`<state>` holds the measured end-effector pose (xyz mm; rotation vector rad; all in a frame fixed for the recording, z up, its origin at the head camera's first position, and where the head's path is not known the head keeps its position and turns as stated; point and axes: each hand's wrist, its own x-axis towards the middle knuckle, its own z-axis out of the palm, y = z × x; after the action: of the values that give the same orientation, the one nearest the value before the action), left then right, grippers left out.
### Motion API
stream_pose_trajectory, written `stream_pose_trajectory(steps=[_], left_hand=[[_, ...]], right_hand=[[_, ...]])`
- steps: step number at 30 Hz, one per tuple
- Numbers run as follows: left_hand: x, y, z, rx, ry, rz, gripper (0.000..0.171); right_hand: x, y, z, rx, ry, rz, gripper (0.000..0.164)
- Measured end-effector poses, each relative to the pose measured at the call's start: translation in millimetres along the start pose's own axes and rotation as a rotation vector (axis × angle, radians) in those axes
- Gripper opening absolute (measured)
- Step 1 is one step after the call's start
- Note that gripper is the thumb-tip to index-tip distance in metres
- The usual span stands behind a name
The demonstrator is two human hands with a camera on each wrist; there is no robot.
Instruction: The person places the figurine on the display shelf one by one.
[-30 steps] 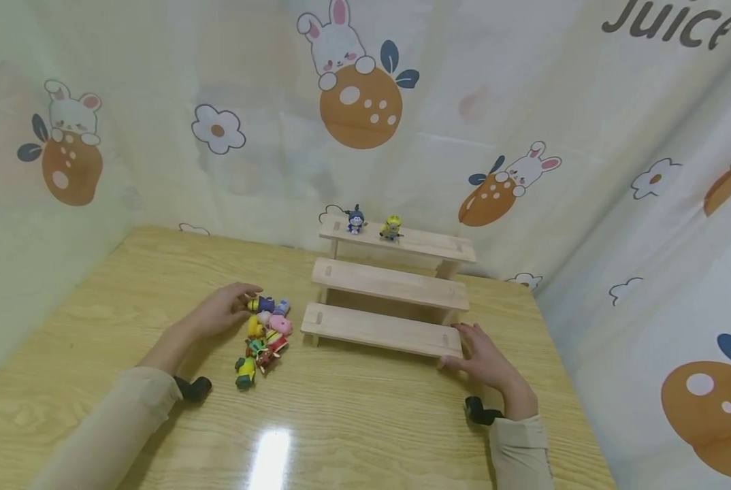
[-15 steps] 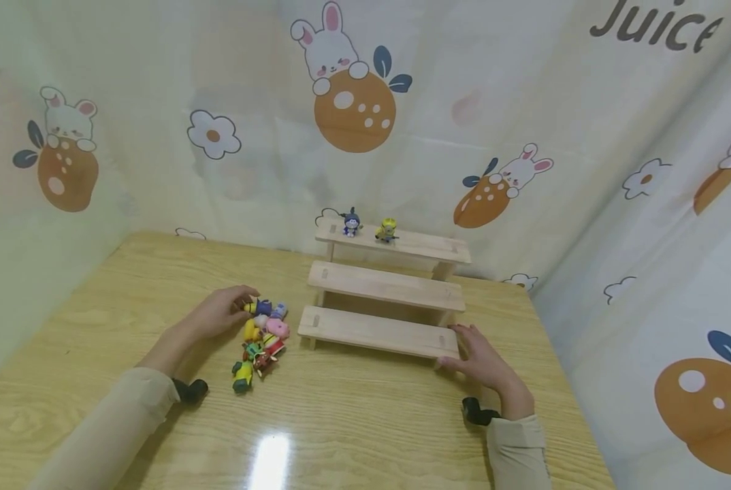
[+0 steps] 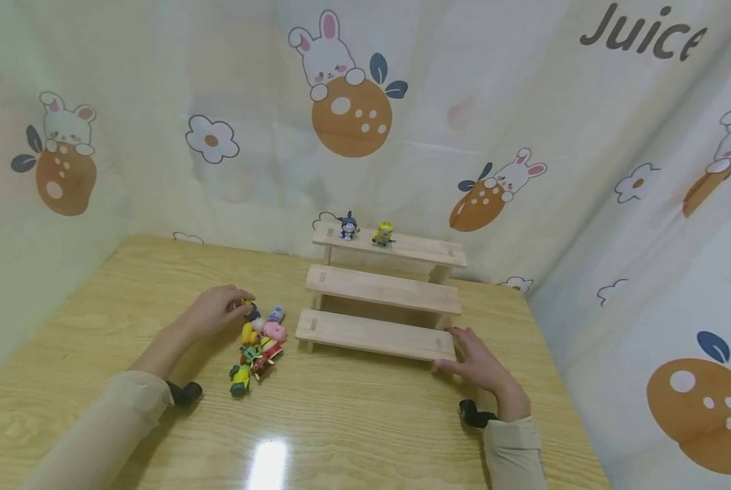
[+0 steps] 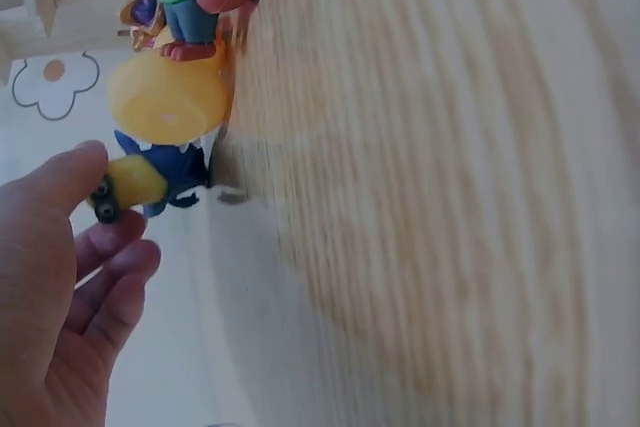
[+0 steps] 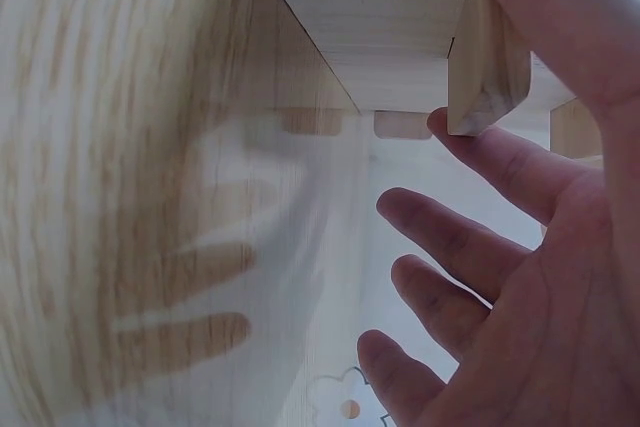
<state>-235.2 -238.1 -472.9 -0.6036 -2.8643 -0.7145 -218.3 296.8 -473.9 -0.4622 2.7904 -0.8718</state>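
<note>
My left hand (image 3: 214,313) pinches a Minion figurine (image 4: 140,182) by its yellow, goggled head, between thumb and fingers. Its dark blue lower part points toward the tabletop; in the head view the fingers hide much of it. Close by lies a heap of small toy figures, among them a pink one (image 3: 275,331), a yellow one (image 3: 249,334) and a green-and-yellow one (image 3: 239,380). My right hand (image 3: 478,364) holds the right end of the lowest step of a three-step wooden stand (image 3: 371,333), thumb at the front edge and index finger at the back. Its other fingers are spread.
On the stand's top step are a blue-and-white figurine (image 3: 348,228) at the left and a yellow figurine (image 3: 383,234) right of it. The wooden tabletop (image 3: 341,422) meets a printed curtain (image 3: 267,184) at the back and sides.
The Minion figurine, lying sideways before, is now tilted up in my left fingers, and its blue part has come closer to the hand. My right hand stays on the stand.
</note>
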Motion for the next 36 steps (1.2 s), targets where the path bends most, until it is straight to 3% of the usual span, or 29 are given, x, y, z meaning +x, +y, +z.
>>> stream_pose_trajectory(steps=[15, 22, 32, 36], left_hand=[[12.7, 5.0, 5.6, 0.084, 0.063, 0.016, 0.02], [21.1, 7.2, 2.3, 0.09, -0.001, -0.051, 0.028], [28.7, 3.2, -5.6, 0.1, -0.07, 0.001, 0.03], [30.5, 1.7, -8.2, 0.063, -0.078, -0.016, 0.028]], right_hand=[[-2, -1, 1, 0.012, -0.014, 0.012, 0.085], [-2, -2, 2, 0.019, -0.019, 0.02, 0.086], [-2, -1, 0, 0.004, -0.013, 0.015, 0.086], [-1, -1, 0, 0.003, -0.014, 0.008, 0.085]])
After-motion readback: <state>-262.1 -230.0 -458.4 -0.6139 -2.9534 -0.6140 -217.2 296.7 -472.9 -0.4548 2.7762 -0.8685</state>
